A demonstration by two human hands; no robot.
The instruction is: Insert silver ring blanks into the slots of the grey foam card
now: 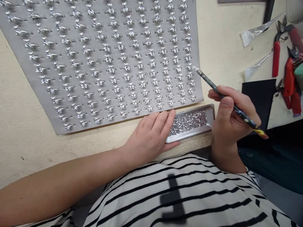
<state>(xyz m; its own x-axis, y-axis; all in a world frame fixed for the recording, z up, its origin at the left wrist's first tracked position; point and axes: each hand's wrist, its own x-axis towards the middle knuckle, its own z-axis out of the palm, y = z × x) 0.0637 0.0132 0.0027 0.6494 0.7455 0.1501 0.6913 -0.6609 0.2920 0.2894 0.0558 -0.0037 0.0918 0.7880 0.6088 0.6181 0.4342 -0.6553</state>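
- Head view, counts: one grey board (123, 121), one shallow tray (210, 119) and one slim stick (208, 80) with a pale tip. The tray serves as landmark here.
- The board lies just beyond the tray and spreads far to its left. Rings (134, 94) with clear stones stand in its slots in long rows, well over a hundred; the frame cuts the board off, so no full count is possible.
- Beyond the tray and to its right: two small clear plastic bags (248, 37) and at least two red-handled hand tools (276, 58), partly overlapping. One black sheet (259, 97) lies right of the tray.
- Container: the tray holds a spread of tiny glittering stones (189, 122), too many to count, with bare floor along its near side.
- Left hand (151, 130): grasping the tray's left end, fingers together and laid over it, thumb along the near wall.
- Right hand (233, 113): curled beside the tray's right end, pinching the stick between thumb and fingers. The tip points beyond the tray to a ring at the board's edge; whether they touch, I cannot tell.
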